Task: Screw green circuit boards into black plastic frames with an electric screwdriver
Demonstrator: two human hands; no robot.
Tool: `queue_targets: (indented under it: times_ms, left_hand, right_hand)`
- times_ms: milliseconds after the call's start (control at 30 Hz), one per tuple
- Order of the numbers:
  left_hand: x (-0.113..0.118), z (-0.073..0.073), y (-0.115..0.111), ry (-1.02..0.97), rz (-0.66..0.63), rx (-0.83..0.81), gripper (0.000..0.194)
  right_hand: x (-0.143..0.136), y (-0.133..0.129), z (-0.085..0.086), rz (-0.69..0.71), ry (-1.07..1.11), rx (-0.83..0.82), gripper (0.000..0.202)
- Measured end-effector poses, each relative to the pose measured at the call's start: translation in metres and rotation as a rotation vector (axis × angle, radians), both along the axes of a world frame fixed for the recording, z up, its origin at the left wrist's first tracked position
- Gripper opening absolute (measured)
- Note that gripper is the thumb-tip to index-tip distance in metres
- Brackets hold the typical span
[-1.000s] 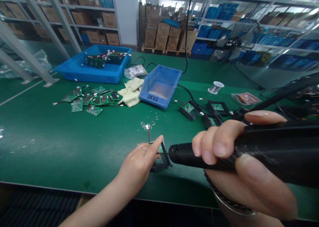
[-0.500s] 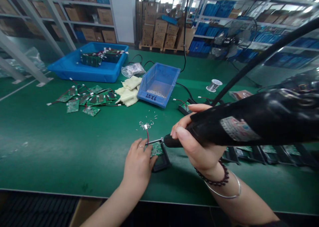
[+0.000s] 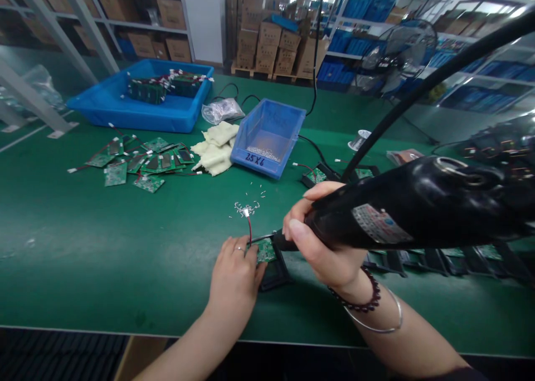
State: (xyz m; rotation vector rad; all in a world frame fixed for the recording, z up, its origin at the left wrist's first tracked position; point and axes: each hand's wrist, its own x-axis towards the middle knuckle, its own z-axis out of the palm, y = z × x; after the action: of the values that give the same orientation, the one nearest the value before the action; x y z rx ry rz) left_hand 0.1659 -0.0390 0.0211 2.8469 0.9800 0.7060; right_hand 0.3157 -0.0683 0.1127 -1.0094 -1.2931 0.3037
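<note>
My right hand [image 3: 320, 236] is wrapped round a black electric screwdriver [image 3: 376, 211], its nose pointing left and down. The nose meets the upper right corner of a black plastic frame [image 3: 279, 281] on the bench. Inside that frame lies a green circuit board [image 3: 266, 250] with a red lead and white plug. My left hand [image 3: 236, 269] grips the frame's left side, fingers closed over its edge and the board. Just beyond is a scatter of small screws [image 3: 246, 208]. The screwdriver's tip is too small to make out.
A blue bin [image 3: 267, 141] of small screws stands behind, beside yellowish cloths [image 3: 215, 147]. Loose circuit boards [image 3: 142, 161] lie at left before a large blue tray [image 3: 142, 113]. More framed boards [image 3: 434, 261] line the right; a wire spool [image 3: 359, 140] stands behind.
The screwdriver's nose has moved in and down onto the frame's corner, where a bare tip showed before. My left hand keeps its grip on the frame. The view has shifted slightly.
</note>
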Motion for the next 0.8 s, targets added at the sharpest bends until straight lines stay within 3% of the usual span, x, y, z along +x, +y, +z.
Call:
queue_targets:
  times_ms: [167, 367, 500, 567, 667, 733, 800]
  left_hand:
    - [-0.001, 0.002, 0.000, 0.041, 0.004, -0.024, 0.016]
    - [0.001, 0.007, 0.001, 0.061, 0.003, -0.074, 0.011]
    - [0.002, 0.007, -0.001, 0.044, 0.044, -0.076, 0.015]
    - [0.003, 0.007, -0.002, 0.037, 0.055, -0.067, 0.019]
    - [0.008, 0.005, -0.001, 0.012, -0.001, -0.088, 0.023]
    - [0.011, 0.004, -0.001, -0.015, -0.049, -0.123, 0.023]
    - [0.014, 0.003, 0.000, -0.040, -0.083, -0.151, 0.022]
  right_hand:
    - [-0.002, 0.004, 0.000, 0.025, 0.011, -0.034, 0.022]
    - [0.001, 0.004, 0.002, 0.151, -0.021, -0.056, 0.029]
    - [0.010, 0.008, 0.006, 0.256, 0.126, -0.035, 0.042]
    - [0.016, 0.014, 0.009, 0.180, 0.269, 0.055, 0.039]
    - [0.023, 0.029, 0.005, -0.093, 0.396, 0.249, 0.034]
    - [0.025, 0.040, -0.005, -0.246, 0.376, 0.288, 0.033]
    - [0.026, 0.050, -0.019, -0.313, 0.331, 0.272, 0.032]
